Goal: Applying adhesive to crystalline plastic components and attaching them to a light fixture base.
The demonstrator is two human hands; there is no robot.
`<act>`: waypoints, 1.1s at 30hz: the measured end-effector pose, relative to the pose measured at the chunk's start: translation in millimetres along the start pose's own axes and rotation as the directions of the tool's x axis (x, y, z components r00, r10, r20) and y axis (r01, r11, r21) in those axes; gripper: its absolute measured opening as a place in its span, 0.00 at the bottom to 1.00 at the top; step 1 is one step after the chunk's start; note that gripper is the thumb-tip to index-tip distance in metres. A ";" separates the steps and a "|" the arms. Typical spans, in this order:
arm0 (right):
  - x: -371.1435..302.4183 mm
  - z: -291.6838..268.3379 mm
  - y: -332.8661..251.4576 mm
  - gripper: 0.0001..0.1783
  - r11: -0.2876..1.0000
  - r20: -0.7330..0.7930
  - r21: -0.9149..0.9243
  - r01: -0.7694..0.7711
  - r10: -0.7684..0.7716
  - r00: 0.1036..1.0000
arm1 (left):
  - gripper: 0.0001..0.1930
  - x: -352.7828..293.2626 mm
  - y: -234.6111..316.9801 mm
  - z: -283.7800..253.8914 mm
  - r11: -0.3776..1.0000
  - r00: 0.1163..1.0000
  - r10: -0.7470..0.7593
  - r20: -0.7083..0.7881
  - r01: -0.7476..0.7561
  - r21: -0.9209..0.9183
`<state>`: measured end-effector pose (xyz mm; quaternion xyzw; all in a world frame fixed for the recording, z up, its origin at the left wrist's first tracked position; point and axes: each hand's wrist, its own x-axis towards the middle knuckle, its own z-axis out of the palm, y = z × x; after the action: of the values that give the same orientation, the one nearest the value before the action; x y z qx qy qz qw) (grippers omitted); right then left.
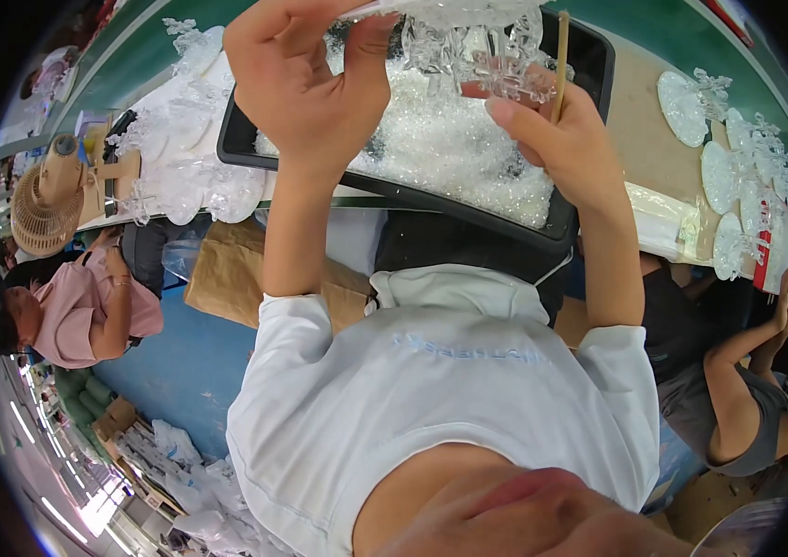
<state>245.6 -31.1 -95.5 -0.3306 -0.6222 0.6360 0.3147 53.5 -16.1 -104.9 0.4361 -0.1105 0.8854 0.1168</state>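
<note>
Over the black tray (pixel 236 139), I hold up a clear plastic ornament (pixel 468 51) with a round base and knobbly glassy shapes beneath it. My left hand (pixel 310 88) is closed, pinching the base's rim at the upper edge of the view; part of its fingers is cut off there. A thin wooden stick (pixel 562 56) stands up out of my right hand (pixel 570 135), whose fingers are curled around it. That hand's thumb and fingertip also reach the ornament's lower shapes. White glittering granules (pixel 450 158) fill much of the tray below.
Several similar clear ornaments (pixel 180 148) crowd the table at left, and others (pixel 723 176) at right. A beige fan (pixel 49 200) stands far left. People sit on both sides, one in a pink shirt (pixel 106 311). A brown paper bag (pixel 227 278) is under the table edge.
</note>
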 end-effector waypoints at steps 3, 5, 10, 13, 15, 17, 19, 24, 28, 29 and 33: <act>10.5 -3.5 -1.6 0.14 0.937 -0.038 -0.261 0.234 -0.253 0.967 | 0.18 27.5 38.6 -5.9 0.905 0.945 -0.216 0.244 0.100 0.413; 18.0 -14.3 7.4 0.13 0.782 -0.068 -0.500 0.372 -0.464 0.883 | 0.21 56.0 68.7 -8.5 0.642 0.760 -0.506 0.406 0.018 0.767; 36.4 -42.9 1.7 0.12 -0.035 0.252 -0.910 0.413 -0.838 0.485 | 0.43 101.8 72.7 -17.6 0.616 0.625 -0.723 0.295 0.390 0.684; 31.2 -34.4 -20.1 0.12 -0.241 0.437 -0.865 0.441 -0.795 0.422 | 0.37 81.2 42.7 19.2 0.327 0.145 -0.942 0.301 0.208 0.922; 37.3 -32.1 -16.6 0.12 -0.146 0.371 -0.852 0.503 -0.846 0.383 | 0.37 101.1 44.0 1.9 0.665 0.728 -0.669 0.153 0.494 0.560; 42.4 -30.8 -8.4 0.14 -0.029 0.254 -0.870 0.491 -0.882 0.398 | 0.38 87.4 41.7 0.2 0.555 0.580 -0.789 0.202 0.533 0.638; 44.9 -32.2 -4.1 0.14 -0.068 0.293 -0.871 0.486 -0.867 0.403 | 0.39 69.9 41.7 3.4 0.324 0.234 -0.944 0.234 0.512 0.795; 41.1 -27.2 -15.8 0.12 -0.090 0.323 -0.864 0.496 -0.853 0.409 | 0.34 88.6 58.9 -5.0 0.361 0.348 -0.890 0.295 0.141 0.922; 87.4 -9.7 32.4 0.13 0.257 -0.416 -0.271 0.928 -0.900 0.128 | 0.36 90.0 46.7 -16.8 0.478 0.421 -0.817 0.395 0.110 0.871; 76.0 -7.4 22.3 0.13 0.266 -0.422 -0.260 0.928 -0.896 0.139 | 0.38 90.3 58.1 -9.6 0.409 0.256 -0.894 0.369 0.127 0.904; 53.2 -25.6 -17.5 0.14 -0.029 0.335 -0.834 0.552 -0.820 0.464 | 0.36 86.6 53.6 -11.8 0.502 0.636 -0.764 0.108 0.480 0.719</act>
<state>235.1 27.5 -79.8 -0.1592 -0.8769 -0.0849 0.4456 -22.8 -53.8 -47.8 0.6341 0.3402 0.6452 0.2567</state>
